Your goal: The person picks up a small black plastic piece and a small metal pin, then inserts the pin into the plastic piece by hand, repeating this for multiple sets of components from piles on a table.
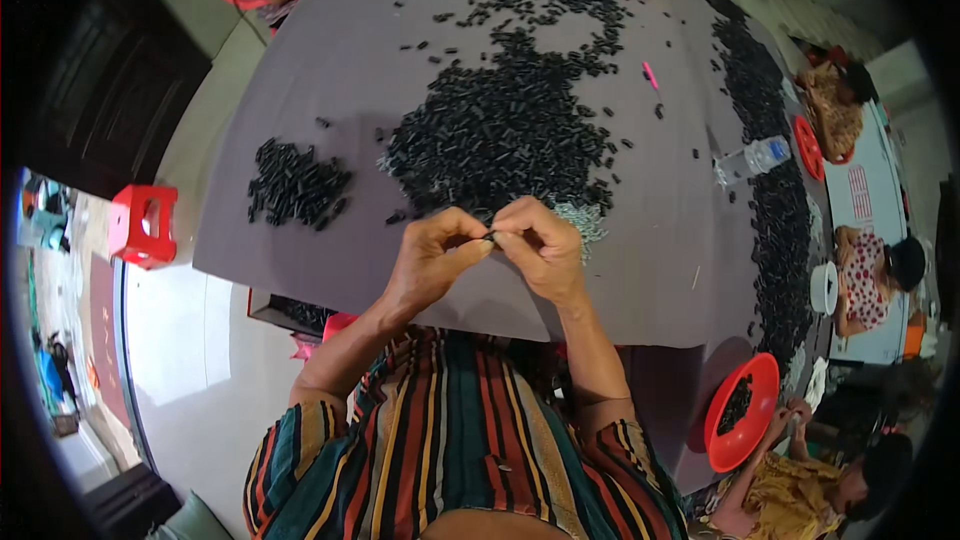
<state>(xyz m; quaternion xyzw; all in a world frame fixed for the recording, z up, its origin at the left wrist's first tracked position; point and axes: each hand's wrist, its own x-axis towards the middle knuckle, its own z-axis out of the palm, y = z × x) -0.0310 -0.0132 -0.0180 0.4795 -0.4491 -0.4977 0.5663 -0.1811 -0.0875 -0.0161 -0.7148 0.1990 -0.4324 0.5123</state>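
Observation:
My left hand and my right hand meet fingertip to fingertip above the table's near side. Between them is a small black cylindrical piece, mostly covered by my thumbs and fingers. Just beyond my hands spreads a large heap of short black tubular pieces. Small pale grey-green pieces lie beside my right hand, at the heap's near right edge. Further left is a smaller, separate pile of black pieces.
The table has a grey cloth. On its right stand a clear bottle and a red basin with black pieces in it. A pink pen-like stick lies further back. Several people sit around the table. A red stool stands at left.

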